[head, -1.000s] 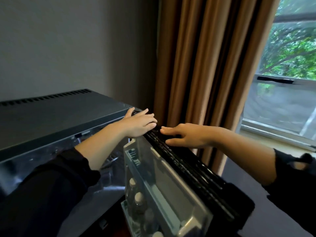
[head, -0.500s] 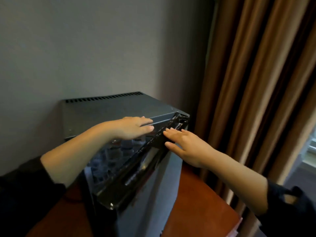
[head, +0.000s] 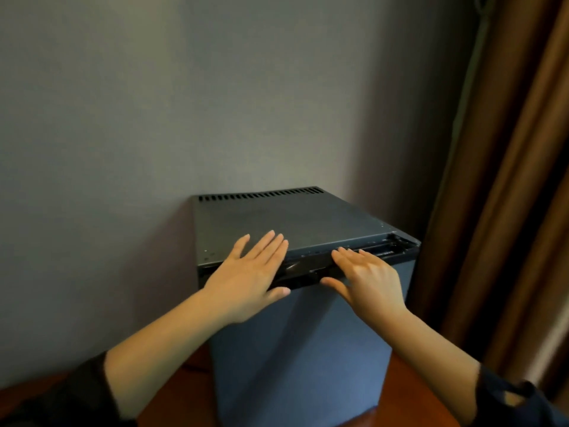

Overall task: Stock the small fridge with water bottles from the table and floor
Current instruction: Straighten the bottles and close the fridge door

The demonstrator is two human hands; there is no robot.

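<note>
Two flat hands press the small dark grey metal fridge (head: 295,229) — left hand (head: 246,278) at 9 o'clock, right hand (head: 366,278) at 3 — fingers spread, holding nothing; door shut.

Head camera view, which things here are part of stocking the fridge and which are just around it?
Part of the job:
small fridge, door shut, no bottles in view
left hand, flat on the fridge's top front edge
right hand, flat at the door's top edge

Just around it:
brown curtain
grey wall
wooden surface under the fridge
</note>
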